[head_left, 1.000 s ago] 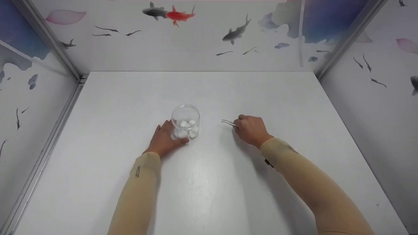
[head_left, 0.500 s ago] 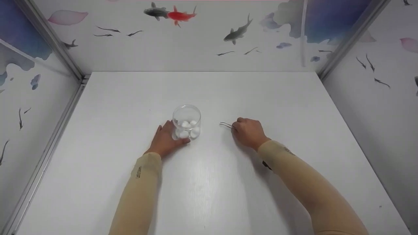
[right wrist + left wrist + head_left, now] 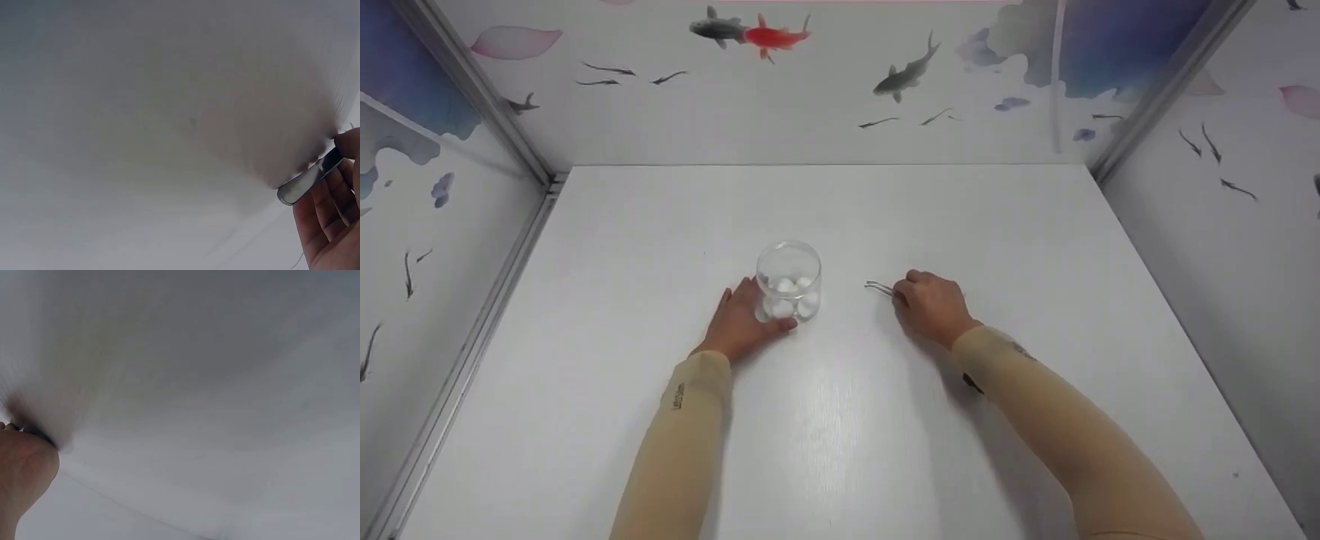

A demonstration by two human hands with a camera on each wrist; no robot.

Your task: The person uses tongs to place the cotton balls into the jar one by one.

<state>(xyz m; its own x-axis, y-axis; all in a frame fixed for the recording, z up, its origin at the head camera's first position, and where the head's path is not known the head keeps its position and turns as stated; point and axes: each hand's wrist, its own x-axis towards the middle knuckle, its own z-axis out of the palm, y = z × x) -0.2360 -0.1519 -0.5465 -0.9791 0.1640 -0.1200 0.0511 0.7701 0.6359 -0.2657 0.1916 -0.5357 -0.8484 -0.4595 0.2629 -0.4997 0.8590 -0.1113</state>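
A clear round jar [image 3: 788, 295] stands upright on the white table, its top uncovered. Several white balls [image 3: 783, 307], like cotton balls, lie inside it. My left hand [image 3: 742, 322] holds the jar's left side, thumb across the front and fingers at the back. Only part of the left hand [image 3: 27, 467] shows in the left wrist view; the jar is outside it. To the jar's right, my right hand [image 3: 934, 304] pinches metal tweezers [image 3: 880, 287], tips pointing left and apart from the jar. Their rounded end [image 3: 301, 188] juts from the fingers in the right wrist view.
The white tabletop [image 3: 840, 420] surrounds the jar and both hands. A back panel [image 3: 825, 112] printed with fish borders the far edge, and printed side panels [image 3: 435, 247] flank the table. Beige sleeves [image 3: 671, 442] cover the forearms.
My right hand has dropped slightly toward the near side with the tweezers, mostly in the first half second. The left hand and jar stay in place; the view shifts a little.
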